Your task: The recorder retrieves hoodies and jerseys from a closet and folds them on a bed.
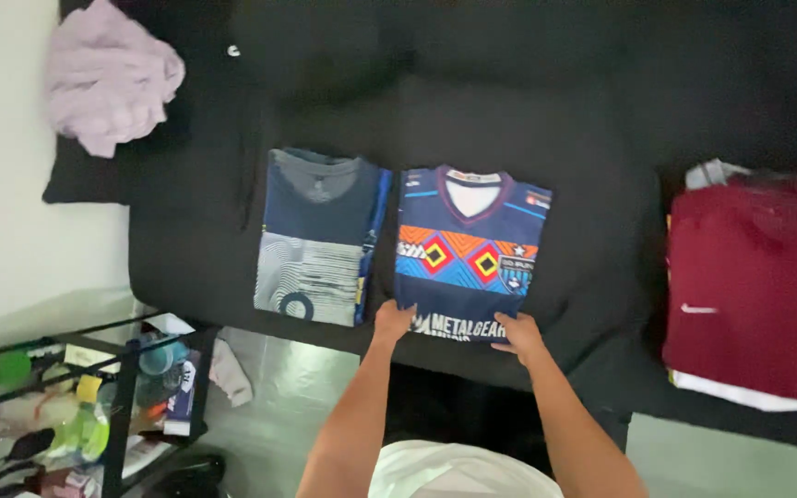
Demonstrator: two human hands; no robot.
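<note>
We see the folded jersey [470, 251] lying near the front edge of the black sofa [601, 138], with bare cushion open behind it and to its right. Our left hand [392, 322] and right hand [518, 334] rest at its lower corners, fingers together and pressed flat on the cloth. The jersey is navy with orange and blue diamond bands and a white collar. A blue shirt [317, 235] lies just beside it, a maroon stack [755, 286] well apart. A shelf [76, 406] stands left on pale floor.
</note>
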